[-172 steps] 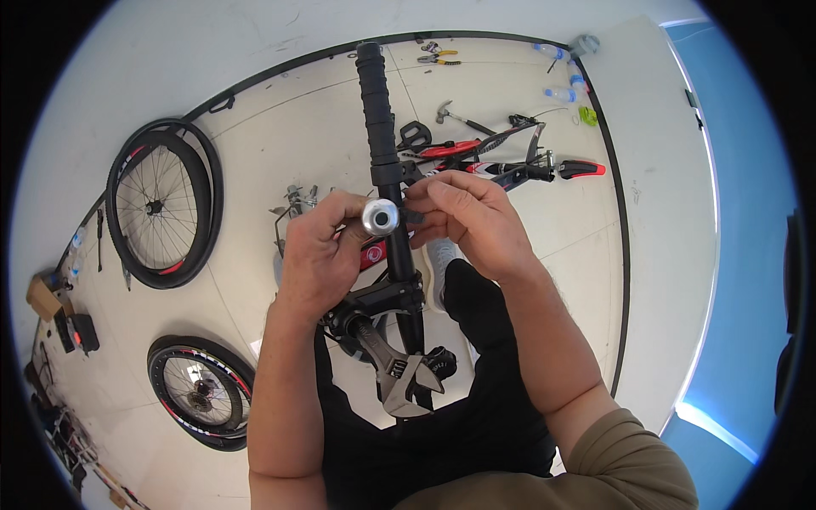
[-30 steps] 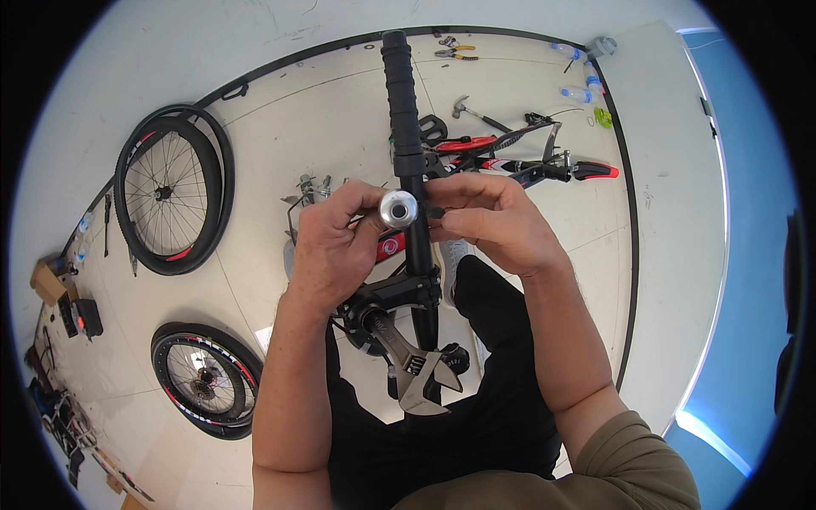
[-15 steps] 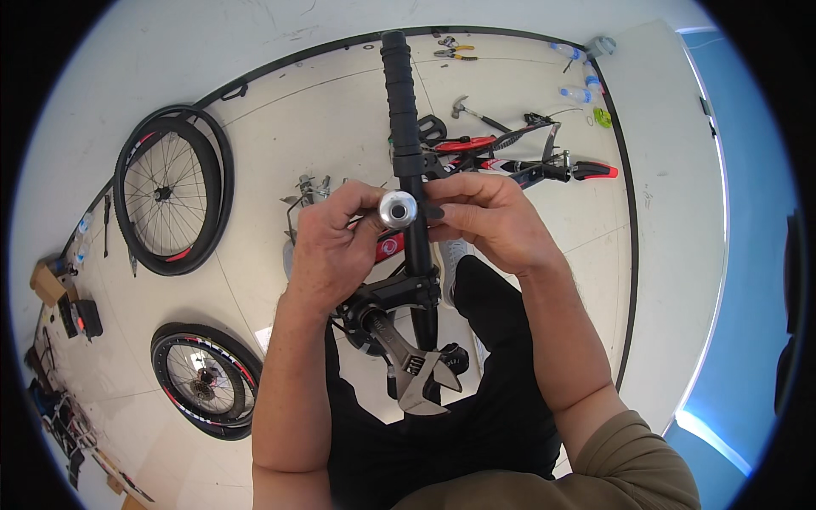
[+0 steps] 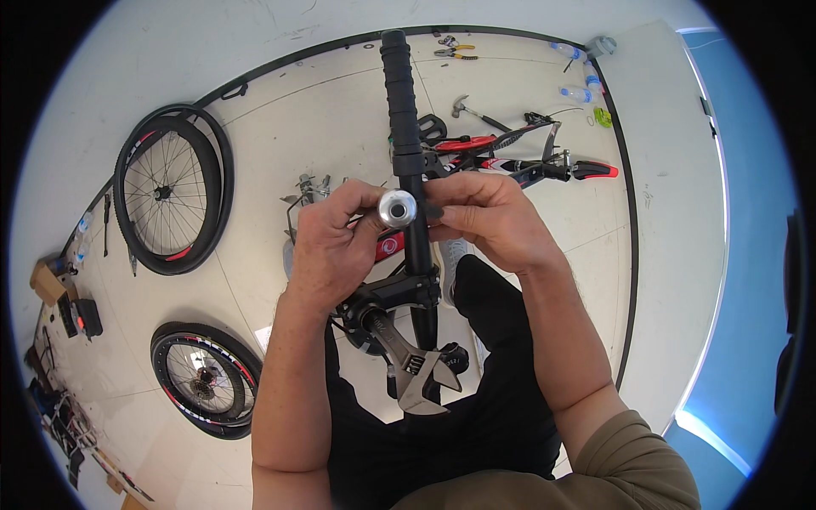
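A black bicycle handlebar stands upright in front of me, its ribbed grip at the far end. My left hand is closed on a round silver part with a dark hole in its middle, perhaps a bell, against the bar's left side. At the bar's right side, my right hand pinches a small dark piece, largely hidden by the fingers. Below the hands is the black stem. An adjustable wrench sticks out toward me near it, its jaws apart.
Two wheels lie left: one with a loose tyre, another nearer. A red and black frame, a hammer, pliers and bottles are on the floor beyond. A wall rises at right.
The right fingers have shifted very slightly at the small dark piece. Otherwise, the hands, handlebar and silver part stay where they were.
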Action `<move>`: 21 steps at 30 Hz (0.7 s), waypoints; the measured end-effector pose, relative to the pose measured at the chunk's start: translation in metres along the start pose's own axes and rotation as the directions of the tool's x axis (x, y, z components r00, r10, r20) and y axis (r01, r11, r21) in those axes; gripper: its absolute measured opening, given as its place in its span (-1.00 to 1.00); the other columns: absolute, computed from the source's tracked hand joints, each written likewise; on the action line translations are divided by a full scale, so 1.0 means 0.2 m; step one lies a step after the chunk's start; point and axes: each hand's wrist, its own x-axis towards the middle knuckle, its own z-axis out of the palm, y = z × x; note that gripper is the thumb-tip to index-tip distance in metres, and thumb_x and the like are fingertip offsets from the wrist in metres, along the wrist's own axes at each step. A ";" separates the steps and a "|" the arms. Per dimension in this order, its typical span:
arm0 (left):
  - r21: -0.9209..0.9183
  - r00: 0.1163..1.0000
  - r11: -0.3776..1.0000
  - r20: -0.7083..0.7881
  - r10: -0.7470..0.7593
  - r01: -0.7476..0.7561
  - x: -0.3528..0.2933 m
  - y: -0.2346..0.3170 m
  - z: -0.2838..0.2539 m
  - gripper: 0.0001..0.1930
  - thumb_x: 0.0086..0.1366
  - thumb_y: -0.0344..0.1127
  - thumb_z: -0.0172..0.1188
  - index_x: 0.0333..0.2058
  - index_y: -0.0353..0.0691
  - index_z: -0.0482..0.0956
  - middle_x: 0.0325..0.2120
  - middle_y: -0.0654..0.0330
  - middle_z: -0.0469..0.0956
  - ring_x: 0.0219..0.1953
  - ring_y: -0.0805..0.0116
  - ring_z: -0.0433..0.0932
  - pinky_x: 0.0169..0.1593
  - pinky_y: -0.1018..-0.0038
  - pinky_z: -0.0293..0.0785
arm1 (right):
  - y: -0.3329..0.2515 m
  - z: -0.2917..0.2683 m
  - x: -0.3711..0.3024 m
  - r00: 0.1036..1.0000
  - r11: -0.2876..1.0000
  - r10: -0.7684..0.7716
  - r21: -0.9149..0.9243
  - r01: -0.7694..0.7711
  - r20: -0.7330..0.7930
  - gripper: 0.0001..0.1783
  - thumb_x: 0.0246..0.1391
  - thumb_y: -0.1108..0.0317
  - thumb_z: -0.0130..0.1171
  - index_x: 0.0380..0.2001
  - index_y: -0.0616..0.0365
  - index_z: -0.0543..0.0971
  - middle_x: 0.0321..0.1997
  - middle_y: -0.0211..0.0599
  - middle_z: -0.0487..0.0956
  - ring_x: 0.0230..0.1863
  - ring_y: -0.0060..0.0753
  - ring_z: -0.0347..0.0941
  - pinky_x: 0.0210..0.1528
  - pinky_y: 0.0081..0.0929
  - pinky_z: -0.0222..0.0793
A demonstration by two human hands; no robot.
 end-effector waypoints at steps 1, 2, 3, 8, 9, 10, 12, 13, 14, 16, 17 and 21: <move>0.003 1.000 1.000 -0.001 -0.001 0.001 0.00 -0.01 0.00 -0.85 0.26 -0.63 0.25 -0.21 -0.30 0.63 -0.38 0.10 0.72 -0.29 0.39 0.69 -0.14 0.47 0.58 | 0.00 0.00 0.00 1.000 1.000 0.005 -0.007 -0.005 -0.002 -0.68 0.26 0.64 0.10 0.06 0.42 0.59 -0.02 0.00 0.67 -0.01 -0.20 0.67 0.10 -0.20 0.67; -0.003 1.000 1.000 -0.001 0.001 -0.001 0.00 0.00 0.00 -0.85 0.26 -0.63 0.25 -0.21 -0.30 0.63 -0.38 0.10 0.72 -0.30 0.39 0.69 -0.14 0.46 0.58 | -0.01 0.00 0.00 1.000 1.000 0.006 0.001 -0.006 -0.004 -0.69 0.27 0.65 0.09 0.06 0.42 0.59 -0.02 0.00 0.67 -0.01 -0.20 0.67 0.11 -0.19 0.66; -0.008 1.000 1.000 0.000 0.002 -0.002 0.00 0.00 0.00 -0.85 0.26 -0.64 0.25 -0.21 -0.30 0.63 -0.38 0.10 0.72 -0.30 0.39 0.69 -0.14 0.46 0.58 | -0.01 0.00 0.00 1.000 1.000 0.008 0.010 -0.008 -0.007 -0.69 0.27 0.65 0.08 0.05 0.43 0.59 -0.02 0.00 0.67 -0.01 -0.19 0.67 0.11 -0.19 0.66; -0.034 1.000 0.999 0.008 0.010 -0.010 0.00 0.00 0.00 -0.86 0.27 -0.62 0.26 -0.21 -0.30 0.62 -0.38 0.10 0.72 -0.30 0.39 0.69 -0.15 0.46 0.58 | -0.01 0.02 -0.01 1.000 1.000 0.006 0.025 -0.005 -0.022 -0.68 0.26 0.68 0.03 0.03 0.42 0.60 -0.03 -0.03 0.67 -0.01 -0.20 0.67 0.11 -0.20 0.66; -0.034 1.000 0.999 0.009 0.009 -0.009 0.00 0.00 0.00 -0.86 0.27 -0.61 0.27 -0.21 -0.30 0.62 -0.37 0.11 0.72 -0.30 0.39 0.69 -0.15 0.46 0.58 | -0.01 0.02 0.00 1.000 1.000 0.005 0.025 -0.004 -0.018 -0.68 0.25 0.68 0.03 0.04 0.42 0.60 -0.03 -0.04 0.67 -0.02 -0.22 0.67 0.12 -0.20 0.66; -0.035 1.000 0.999 0.010 0.008 -0.008 0.00 0.00 0.00 -0.86 0.28 -0.60 0.28 -0.21 -0.30 0.62 -0.37 0.11 0.72 -0.30 0.39 0.69 -0.15 0.46 0.58 | -0.01 0.02 0.00 1.000 1.000 0.004 0.025 -0.004 -0.014 -0.67 0.24 0.68 0.03 0.04 0.42 0.60 -0.03 -0.05 0.67 -0.02 -0.23 0.67 0.12 -0.21 0.66; -0.029 1.000 1.000 0.008 0.010 -0.010 0.00 0.00 0.00 -0.86 0.28 -0.59 0.29 -0.20 -0.30 0.62 -0.37 0.11 0.72 -0.29 0.39 0.69 -0.15 0.47 0.58 | -0.02 0.02 -0.01 1.000 1.000 0.003 -0.014 -0.004 -0.016 -0.67 0.23 0.68 0.04 0.04 0.41 0.60 -0.03 -0.08 0.67 -0.02 -0.26 0.67 0.12 -0.24 0.65; -0.025 1.000 1.000 0.007 0.011 -0.011 0.00 0.00 0.00 -0.87 0.29 -0.58 0.29 -0.20 -0.30 0.61 -0.37 0.12 0.72 -0.29 0.39 0.69 -0.15 0.47 0.58 | -0.02 0.03 -0.01 1.000 0.999 0.003 -0.034 -0.004 -0.017 -0.66 0.23 0.68 0.04 0.05 0.40 0.59 -0.03 -0.09 0.67 -0.02 -0.28 0.67 0.12 -0.25 0.65; -0.028 1.000 1.000 0.006 0.006 -0.006 -0.01 0.00 0.00 -0.87 0.29 -0.58 0.30 -0.20 -0.30 0.61 -0.37 0.12 0.72 -0.29 0.39 0.69 -0.15 0.47 0.58 | -0.03 0.03 -0.01 1.000 0.999 0.005 -0.041 -0.006 -0.016 -0.66 0.23 0.68 0.05 0.05 0.40 0.59 -0.03 -0.10 0.67 -0.02 -0.29 0.67 0.12 -0.26 0.65; -0.033 1.000 0.999 0.005 -0.003 0.003 -0.01 0.00 0.00 -0.87 0.29 -0.57 0.30 -0.19 -0.30 0.61 -0.37 0.12 0.72 -0.29 0.39 0.69 -0.15 0.47 0.58 | -0.03 0.03 -0.01 1.000 0.998 0.009 -0.056 -0.009 -0.014 -0.66 0.23 0.67 0.06 0.05 0.40 0.59 -0.03 -0.12 0.67 -0.03 -0.31 0.66 0.12 -0.29 0.65; -0.034 1.000 0.999 0.009 -0.008 0.009 -0.01 0.00 0.00 -0.86 0.29 -0.57 0.30 -0.19 -0.29 0.61 -0.36 0.13 0.72 -0.28 0.39 0.69 -0.14 0.47 0.58 | -0.03 0.03 -0.01 1.000 0.998 0.009 -0.054 -0.010 -0.014 -0.66 0.23 0.67 0.06 0.05 0.40 0.59 -0.03 -0.12 0.67 -0.03 -0.31 0.66 0.12 -0.29 0.65; -0.067 1.000 0.997 0.020 -0.024 0.025 0.00 0.00 0.00 -0.82 0.27 -0.56 0.31 -0.15 -0.29 0.61 -0.31 0.13 0.72 -0.23 0.38 0.70 -0.09 0.44 0.59 | -0.02 0.03 -0.01 1.000 0.999 0.007 -0.050 -0.008 -0.020 -0.66 0.23 0.67 0.07 0.05 0.40 0.59 -0.03 -0.12 0.67 -0.03 -0.31 0.66 0.11 -0.28 0.65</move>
